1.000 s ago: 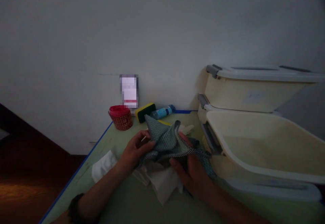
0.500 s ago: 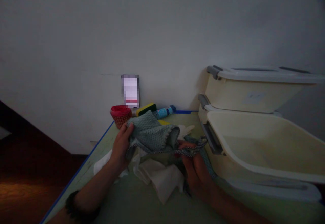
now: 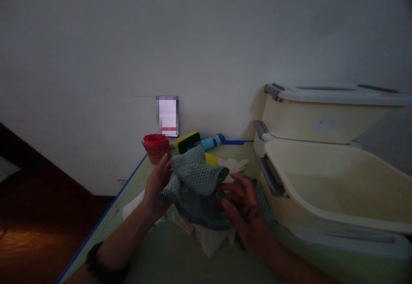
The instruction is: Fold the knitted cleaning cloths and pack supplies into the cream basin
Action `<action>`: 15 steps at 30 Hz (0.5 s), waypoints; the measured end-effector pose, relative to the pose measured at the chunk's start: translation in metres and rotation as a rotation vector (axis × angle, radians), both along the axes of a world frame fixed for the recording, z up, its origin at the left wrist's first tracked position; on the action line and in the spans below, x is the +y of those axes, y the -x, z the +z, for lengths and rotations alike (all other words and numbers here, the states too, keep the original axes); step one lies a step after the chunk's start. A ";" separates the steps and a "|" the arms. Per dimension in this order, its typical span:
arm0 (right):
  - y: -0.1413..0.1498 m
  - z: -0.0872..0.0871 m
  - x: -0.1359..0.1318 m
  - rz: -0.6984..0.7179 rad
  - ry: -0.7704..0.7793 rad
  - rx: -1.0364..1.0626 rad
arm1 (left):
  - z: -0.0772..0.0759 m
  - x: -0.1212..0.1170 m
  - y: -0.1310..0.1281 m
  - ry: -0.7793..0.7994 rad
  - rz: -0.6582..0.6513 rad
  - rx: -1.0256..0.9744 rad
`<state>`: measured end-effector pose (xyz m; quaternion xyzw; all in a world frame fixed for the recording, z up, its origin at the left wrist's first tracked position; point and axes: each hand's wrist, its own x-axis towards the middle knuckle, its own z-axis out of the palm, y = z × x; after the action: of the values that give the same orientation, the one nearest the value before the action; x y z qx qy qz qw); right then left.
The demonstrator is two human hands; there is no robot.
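A grey-green cleaning cloth (image 3: pixel 196 170) with a dark checked edge hangs folded over the table. My left hand (image 3: pixel 156 185) grips its left side, thumb on top. My right hand (image 3: pixel 241 202) is at the cloth's right edge, fingers bent and apart, the fingertips close against the fabric; whether they touch it is hard to see. A lower flap of the cloth droops between the hands. Beneath it lies a crumpled whitish cloth (image 3: pixel 209 241), partly hidden.
At the back are a red-topped woven basket (image 3: pixel 156 153), a yellow-green sponge (image 3: pixel 187 141), a blue bottle (image 3: pixel 210 141) and a pale glove (image 3: pixel 233 164). A phone (image 3: pixel 168 116) leans on the wall. Cream storage bins (image 3: pixel 273 185) stand stacked at right. White fabric (image 3: pixel 131 204) lies left.
The right part of the cloth has dropped and spread downward. My right hand has loosened from its bunched edge and its fingers have parted. My left hand keeps its hold.
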<state>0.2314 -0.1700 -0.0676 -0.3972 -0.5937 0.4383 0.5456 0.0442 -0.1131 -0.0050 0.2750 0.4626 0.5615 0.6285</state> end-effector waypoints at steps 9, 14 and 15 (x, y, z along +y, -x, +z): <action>-0.004 0.003 0.007 -0.164 -0.078 -0.297 | -0.011 -0.002 0.008 -0.161 -0.320 -0.045; -0.003 0.011 0.001 -0.322 -0.108 -0.243 | -0.019 0.002 0.011 -0.200 -0.246 0.114; -0.003 0.014 0.000 -0.344 -0.071 -0.213 | -0.019 0.003 0.012 -0.199 -0.216 0.139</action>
<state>0.2343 -0.1704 -0.0539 -0.5173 -0.5864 0.2733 0.5602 0.0321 -0.1103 -0.0237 0.4223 0.4147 0.5135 0.6213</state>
